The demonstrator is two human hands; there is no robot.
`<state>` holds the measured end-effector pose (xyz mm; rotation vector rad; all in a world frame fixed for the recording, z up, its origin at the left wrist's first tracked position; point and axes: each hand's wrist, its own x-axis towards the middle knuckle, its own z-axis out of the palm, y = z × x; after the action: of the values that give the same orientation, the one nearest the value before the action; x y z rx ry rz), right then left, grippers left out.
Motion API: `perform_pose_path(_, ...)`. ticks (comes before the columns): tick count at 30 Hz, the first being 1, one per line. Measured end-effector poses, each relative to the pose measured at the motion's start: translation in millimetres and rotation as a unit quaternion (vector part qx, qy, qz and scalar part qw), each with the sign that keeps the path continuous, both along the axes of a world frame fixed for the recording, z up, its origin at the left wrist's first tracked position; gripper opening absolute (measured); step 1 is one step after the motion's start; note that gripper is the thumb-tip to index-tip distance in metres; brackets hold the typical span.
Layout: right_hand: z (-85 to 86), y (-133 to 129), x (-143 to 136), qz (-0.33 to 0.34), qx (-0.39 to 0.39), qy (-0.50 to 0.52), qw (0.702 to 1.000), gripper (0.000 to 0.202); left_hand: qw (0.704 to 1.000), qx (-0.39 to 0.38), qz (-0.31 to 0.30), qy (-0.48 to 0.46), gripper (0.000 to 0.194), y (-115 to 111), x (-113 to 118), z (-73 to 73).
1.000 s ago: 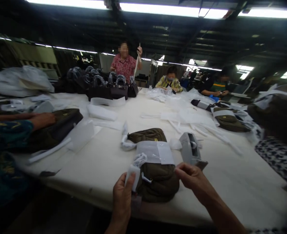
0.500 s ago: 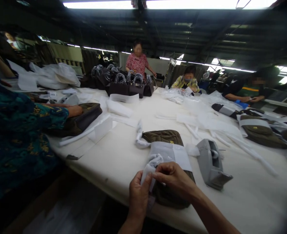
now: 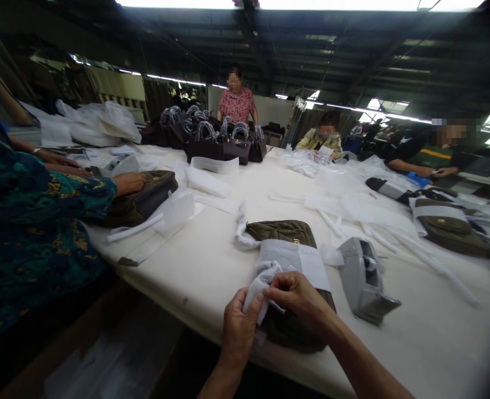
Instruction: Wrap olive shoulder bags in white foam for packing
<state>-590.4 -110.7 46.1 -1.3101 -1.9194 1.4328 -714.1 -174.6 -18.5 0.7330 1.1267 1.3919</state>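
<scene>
An olive-brown bag (image 3: 284, 231) lies on the white table in front of me, a white foam band (image 3: 314, 266) around its middle. At the bag's near left side, my left hand (image 3: 240, 321) is closed round a strap wrapped in white foam sheet (image 3: 254, 292). My right hand (image 3: 297, 296) pinches the edge of the same wrapping, above the bag; its fingertips partly hide the spot. Another wrapped stretch of strap (image 3: 243, 233) curls off the bag's far left corner. Just right of the bag stands a grey tape dispenser (image 3: 361, 280).
On the left, a co-worker in a teal patterned sleeve (image 3: 78, 194) has a hand on another bag (image 3: 156, 194). Dark handbags (image 3: 236, 151) with wrapped handles stand at the back. Foam strips (image 3: 365, 216) and banded bags (image 3: 444, 221) lie to the right. Other people work around the table.
My view has shifted slightly, and both hands keep their hold on the wrapped strap. The co-worker on the left shows a second hand beyond the bag.
</scene>
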Motion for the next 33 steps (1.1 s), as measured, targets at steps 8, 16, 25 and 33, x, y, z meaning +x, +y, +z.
perform_pose_path(8,5.8,-2.9,7.2,0.045,-0.005,0.046,0.998,0.012,0.994,-0.013,0.050,-0.091,0.030,4.9,2.7,7.3)
perform_pose_path(16,0.1,2.3,14.6,0.039,0.035,0.033,0.998,0.016,0.991,-0.023,0.018,-0.128,0.023,6.0,0.0,9.1)
perform_pose_path(25,-20.7,-4.8,-6.0,-0.062,0.132,0.100,0.984,0.013,0.987,-0.031,-0.031,-0.156,0.025,8.2,-2.0,13.9)
perform_pose_path(33,-33.4,-21.9,-16.9,-0.192,-0.015,0.194,0.962,0.011,0.998,0.007,-0.026,-0.063,0.024,7.7,-3.6,7.9)
